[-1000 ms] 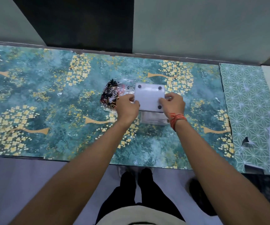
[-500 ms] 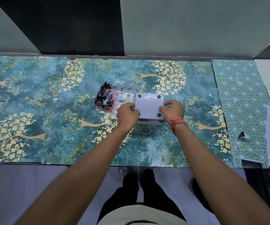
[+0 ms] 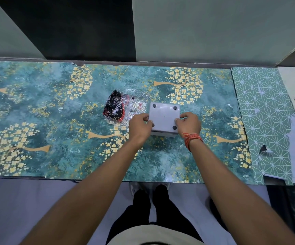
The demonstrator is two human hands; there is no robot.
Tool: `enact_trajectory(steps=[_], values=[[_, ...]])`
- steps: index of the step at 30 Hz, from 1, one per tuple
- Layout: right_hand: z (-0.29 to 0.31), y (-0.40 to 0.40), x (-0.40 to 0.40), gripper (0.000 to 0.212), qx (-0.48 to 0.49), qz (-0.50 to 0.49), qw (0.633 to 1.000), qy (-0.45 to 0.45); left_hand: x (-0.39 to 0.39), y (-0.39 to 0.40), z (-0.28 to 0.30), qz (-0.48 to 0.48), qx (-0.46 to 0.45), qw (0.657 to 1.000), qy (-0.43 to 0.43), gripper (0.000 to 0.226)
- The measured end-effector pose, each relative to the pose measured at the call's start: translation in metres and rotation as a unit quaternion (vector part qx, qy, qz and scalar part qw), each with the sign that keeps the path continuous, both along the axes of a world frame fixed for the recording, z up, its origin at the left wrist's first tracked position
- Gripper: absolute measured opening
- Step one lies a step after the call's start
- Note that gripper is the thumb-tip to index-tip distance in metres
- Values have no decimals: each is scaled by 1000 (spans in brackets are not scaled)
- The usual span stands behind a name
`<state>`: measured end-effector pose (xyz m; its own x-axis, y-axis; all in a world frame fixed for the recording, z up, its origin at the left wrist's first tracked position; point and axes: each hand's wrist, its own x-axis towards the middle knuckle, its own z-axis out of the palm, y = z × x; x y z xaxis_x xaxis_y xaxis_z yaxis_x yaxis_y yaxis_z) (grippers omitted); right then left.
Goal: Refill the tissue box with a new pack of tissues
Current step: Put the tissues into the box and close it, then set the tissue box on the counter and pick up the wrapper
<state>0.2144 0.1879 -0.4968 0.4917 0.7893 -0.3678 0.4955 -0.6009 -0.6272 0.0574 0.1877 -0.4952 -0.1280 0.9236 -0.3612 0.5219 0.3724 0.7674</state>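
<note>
Dark trousers and pale shoes (image 3: 134,189) at the bottom of the view, the person standing at the near edge of the table (image 3: 37,156), which is covered in a teal sheet printed with gold-blossomed trees.

Forearms: both reach forward over the cover; a red-orange thread band (image 3: 191,138) is tied at the right wrist.

Left hand (image 3: 139,127): curled closed on the left edge of the tissue box (image 3: 164,117), fingers pinching its rim.

Right hand (image 3: 189,123): likewise closed on the box's right edge, fingertips on top, thumb hidden.

Tissue box: white, squarish, upside down near the table's middle; the base plate faces up with four dark round feet at its corners. One second ago this plate was held raised and tilted, showing a gap with the box body below; half a second ago it was lower; now it sits flat and nearly flush, only a thin strip of the body visible beneath its near edge. Judged: the base is being pressed shut, so the refill is probably inside, though the contents cannot be seen.

Wrapper (image 3: 123,110): crumpled clear film with black-and-red printing, just left of the box, apparently the emptied tissue pack.

Remaining, as judged: seat the base fully, turn the box upright.

Far side: grey-green wall panels and a dark gap.
</note>
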Motion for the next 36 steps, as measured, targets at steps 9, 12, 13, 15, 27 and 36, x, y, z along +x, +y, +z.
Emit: enact_trajectory(steps=[9, 12, 13, 15, 27, 36], values=[[-4, 3, 1, 19, -26, -5, 999, 21, -5, 8, -4, -29, -60, 997, 24, 48], [-8, 9, 6, 17, -55, -16, 996, 74, -5, 18, 0, -15, -120, 993, -3, 58], [-9, 12, 7, 18, -65, -23, 993, 92, -5, 22, 4, -26, -137, 990, -9, 56], [-10, 18, 10, 16, -78, -26, 990, 111, -5, 30, 11, -34, -173, 984, -30, 46], [-11, 35, 4, 39, -126, 12, 986, 107, -6, 52, 6, 31, -217, 972, -80, 21], [9, 5, -6, 37, 175, -4, 948, 266, -14, 58, 22, 173, -261, 862, -398, 53]])
